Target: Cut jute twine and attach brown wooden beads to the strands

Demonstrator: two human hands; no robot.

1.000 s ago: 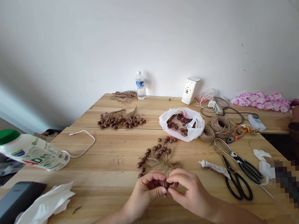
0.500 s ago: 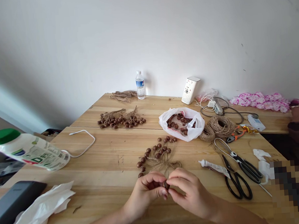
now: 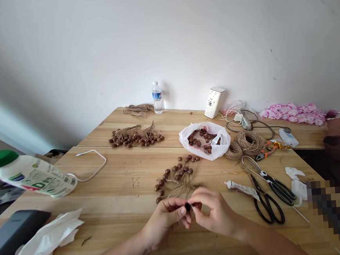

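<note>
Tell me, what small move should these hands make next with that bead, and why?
Probably steady the bead with the left hand while the right hand works twine through it: both hands pinch it together, just before the bundle of twine-strung beads.

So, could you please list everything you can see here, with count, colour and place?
table: one, light wood, under everything
held bead: one, dark brown, between both hands
strung beads: one cluster, brown on twine, beyond the hands
bead bunches: several, brown, far left-centre
bag of beads: one, white plastic, centre
twine coils: two, tan, right of the bag
water bottle: one, clear, by the wall
scissors: two pairs, black-handled, right
small tube: one, white, left of the scissors
pink flowers: one heap, far right
green-capped bottle: one, white, lying at left
crumpled sheet: one, white, near left
another person's sleeve: one, dark, right edge
left hand: fingers pinching the held bead
right hand: fingers pinching it too
</note>
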